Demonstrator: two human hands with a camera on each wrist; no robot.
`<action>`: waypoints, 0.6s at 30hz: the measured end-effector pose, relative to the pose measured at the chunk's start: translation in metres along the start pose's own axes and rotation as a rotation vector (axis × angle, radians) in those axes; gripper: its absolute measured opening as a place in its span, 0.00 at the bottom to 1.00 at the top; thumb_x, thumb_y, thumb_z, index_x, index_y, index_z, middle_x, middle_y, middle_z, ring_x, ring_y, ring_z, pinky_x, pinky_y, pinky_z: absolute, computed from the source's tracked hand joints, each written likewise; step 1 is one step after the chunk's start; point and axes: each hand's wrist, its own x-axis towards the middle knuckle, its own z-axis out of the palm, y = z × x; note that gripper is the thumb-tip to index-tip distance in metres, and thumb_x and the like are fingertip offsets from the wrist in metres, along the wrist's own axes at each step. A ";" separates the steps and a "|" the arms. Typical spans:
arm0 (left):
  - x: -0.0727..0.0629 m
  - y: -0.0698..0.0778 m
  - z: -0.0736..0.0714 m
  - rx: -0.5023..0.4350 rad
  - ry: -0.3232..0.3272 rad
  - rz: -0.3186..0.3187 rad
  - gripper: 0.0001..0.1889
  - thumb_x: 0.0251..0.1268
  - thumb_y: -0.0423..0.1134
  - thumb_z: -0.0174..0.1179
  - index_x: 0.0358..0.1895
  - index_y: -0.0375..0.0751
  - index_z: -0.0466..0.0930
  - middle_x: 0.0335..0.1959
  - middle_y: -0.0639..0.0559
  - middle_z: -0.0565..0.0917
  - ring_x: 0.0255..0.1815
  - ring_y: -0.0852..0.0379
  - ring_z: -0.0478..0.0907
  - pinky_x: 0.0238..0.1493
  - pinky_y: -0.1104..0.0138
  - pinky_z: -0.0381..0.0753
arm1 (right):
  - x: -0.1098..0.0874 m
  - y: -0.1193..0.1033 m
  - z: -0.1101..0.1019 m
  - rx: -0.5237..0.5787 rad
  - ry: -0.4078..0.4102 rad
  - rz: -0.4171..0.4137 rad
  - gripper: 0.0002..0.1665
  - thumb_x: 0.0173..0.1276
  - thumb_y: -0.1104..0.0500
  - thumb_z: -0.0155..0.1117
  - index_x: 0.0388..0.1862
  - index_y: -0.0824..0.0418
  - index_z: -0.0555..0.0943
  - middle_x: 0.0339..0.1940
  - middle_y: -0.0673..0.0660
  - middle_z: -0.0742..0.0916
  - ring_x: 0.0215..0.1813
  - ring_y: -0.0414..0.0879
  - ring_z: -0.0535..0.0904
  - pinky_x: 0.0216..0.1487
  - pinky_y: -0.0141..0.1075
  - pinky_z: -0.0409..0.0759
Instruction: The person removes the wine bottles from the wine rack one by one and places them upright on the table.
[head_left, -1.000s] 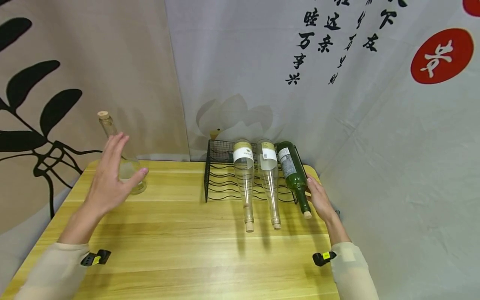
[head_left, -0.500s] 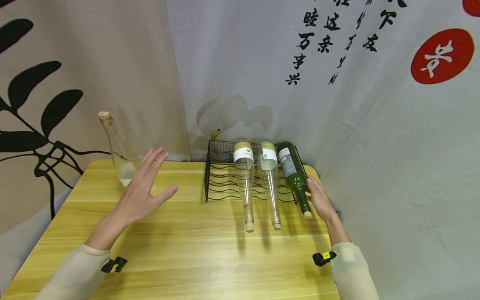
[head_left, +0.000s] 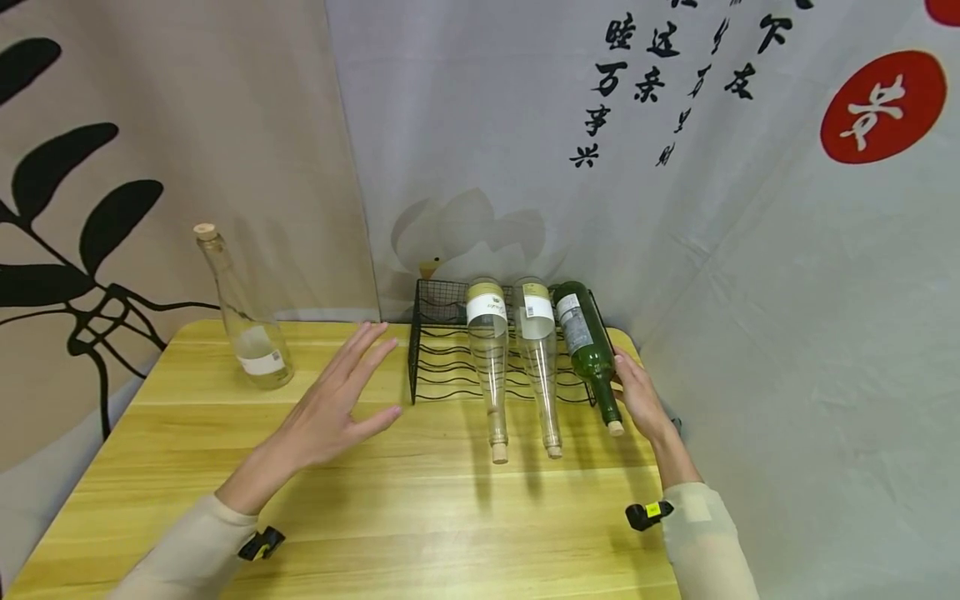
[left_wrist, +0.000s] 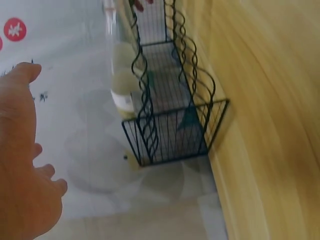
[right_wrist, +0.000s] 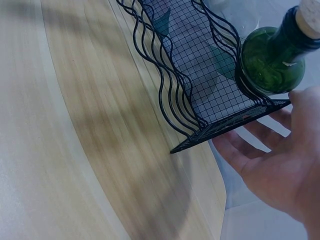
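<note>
My left hand [head_left: 326,421] hovers over the table left of the black wire bottle rack [head_left: 414,358], fingers spread and holding nothing. At the rack's right end, my right hand [head_left: 641,402] rests its fingers [right_wrist: 235,150] against the mesh side panel, close beside the green bottle [head_left: 592,358]. That bottle lies on the top tier with its corked neck toward me. Two clear bottles lie parallel to it, a left one [head_left: 491,367] and a middle one [head_left: 538,367], both corked. A third clear bottle [head_left: 255,333] stands upright, corked, at the table's back left.
The wooden table [head_left: 420,533] reaches back to a fabric wall [head_left: 465,108] with black characters and a red oval. Another fabric wall [head_left: 817,358] runs close along the right side. The bottle necks jut out past the rack's front.
My left hand has come away from the standing clear bottle and moved right, toward the rack. The right hand and the rack with its bottles stay put.
</note>
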 end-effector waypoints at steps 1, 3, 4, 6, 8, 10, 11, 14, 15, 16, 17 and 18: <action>0.001 0.002 0.003 -0.002 -0.001 0.016 0.53 0.67 0.47 0.80 0.92 0.44 0.60 0.95 0.41 0.55 0.97 0.35 0.50 0.93 0.32 0.59 | 0.000 0.000 0.000 -0.002 0.000 0.001 0.43 0.96 0.35 0.33 0.98 0.54 0.46 0.91 0.71 0.67 0.89 0.71 0.66 0.90 0.73 0.64; 0.003 0.006 0.008 -0.004 -0.006 0.040 0.53 0.67 0.47 0.81 0.91 0.43 0.60 0.95 0.40 0.56 0.96 0.33 0.51 0.93 0.33 0.60 | 0.000 0.000 0.000 0.000 0.003 0.005 0.43 0.96 0.35 0.34 0.98 0.54 0.46 0.91 0.71 0.67 0.89 0.71 0.66 0.90 0.73 0.64; 0.004 0.008 0.011 -0.006 -0.010 0.048 0.53 0.68 0.47 0.81 0.91 0.43 0.60 0.95 0.40 0.57 0.96 0.33 0.52 0.93 0.33 0.60 | 0.000 0.000 0.000 0.001 0.004 0.007 0.43 0.96 0.35 0.34 0.98 0.54 0.46 0.91 0.71 0.67 0.90 0.71 0.66 0.91 0.73 0.64; 0.006 0.012 0.015 -0.007 -0.025 0.055 0.53 0.68 0.48 0.80 0.92 0.45 0.60 0.95 0.41 0.57 0.96 0.33 0.53 0.92 0.32 0.62 | 0.000 0.000 0.000 0.004 0.003 0.008 0.43 0.96 0.35 0.34 0.98 0.54 0.46 0.92 0.71 0.67 0.90 0.71 0.66 0.91 0.72 0.64; 0.008 0.017 0.020 -0.006 -0.045 0.058 0.54 0.69 0.49 0.80 0.92 0.47 0.59 0.95 0.42 0.56 0.96 0.34 0.53 0.91 0.31 0.63 | 0.001 0.000 0.000 0.009 0.002 0.008 0.44 0.96 0.35 0.34 0.98 0.55 0.46 0.92 0.71 0.67 0.90 0.71 0.65 0.91 0.72 0.63; 0.010 0.022 0.024 -0.004 -0.064 0.063 0.53 0.69 0.51 0.80 0.92 0.47 0.59 0.96 0.43 0.56 0.96 0.34 0.53 0.90 0.30 0.64 | 0.001 0.000 0.000 0.010 0.001 0.006 0.44 0.96 0.35 0.34 0.98 0.55 0.46 0.92 0.71 0.66 0.90 0.71 0.65 0.91 0.72 0.63; 0.011 0.024 0.026 -0.002 -0.075 0.066 0.53 0.69 0.51 0.80 0.92 0.48 0.59 0.96 0.44 0.56 0.96 0.34 0.53 0.90 0.31 0.64 | 0.001 0.000 0.000 0.008 0.000 0.003 0.44 0.96 0.35 0.34 0.98 0.55 0.46 0.92 0.71 0.66 0.90 0.71 0.66 0.91 0.72 0.64; 0.013 0.030 0.034 0.000 -0.098 0.081 0.52 0.71 0.52 0.79 0.92 0.49 0.59 0.95 0.44 0.56 0.96 0.35 0.53 0.90 0.31 0.65 | 0.001 0.000 0.000 0.001 -0.001 -0.004 0.43 0.96 0.35 0.34 0.98 0.54 0.47 0.92 0.70 0.67 0.89 0.71 0.66 0.90 0.73 0.65; 0.014 0.031 0.037 0.002 -0.105 0.086 0.52 0.71 0.52 0.79 0.92 0.50 0.59 0.96 0.44 0.56 0.96 0.36 0.53 0.91 0.31 0.64 | 0.001 0.001 0.000 0.000 -0.001 -0.004 0.43 0.96 0.35 0.33 0.98 0.54 0.47 0.92 0.70 0.67 0.89 0.71 0.67 0.90 0.73 0.65; 0.014 0.033 0.039 0.004 -0.111 0.091 0.52 0.71 0.53 0.78 0.93 0.51 0.58 0.96 0.44 0.56 0.96 0.36 0.52 0.91 0.31 0.63 | 0.001 0.001 0.000 0.001 -0.002 -0.004 0.43 0.96 0.35 0.33 0.98 0.54 0.47 0.92 0.70 0.67 0.89 0.71 0.67 0.90 0.73 0.65; 0.015 0.034 0.042 0.007 -0.115 0.100 0.52 0.71 0.53 0.78 0.93 0.51 0.58 0.96 0.44 0.56 0.96 0.36 0.52 0.91 0.32 0.63 | 0.001 0.000 0.000 0.003 -0.003 -0.004 0.43 0.96 0.35 0.34 0.98 0.54 0.47 0.91 0.70 0.67 0.89 0.71 0.66 0.90 0.73 0.65; 0.015 0.035 0.044 0.010 -0.117 0.108 0.52 0.71 0.52 0.78 0.93 0.52 0.58 0.96 0.44 0.56 0.96 0.36 0.52 0.91 0.31 0.63 | 0.001 0.000 0.000 0.005 -0.003 -0.002 0.43 0.96 0.35 0.33 0.98 0.54 0.47 0.91 0.70 0.67 0.89 0.71 0.66 0.90 0.73 0.64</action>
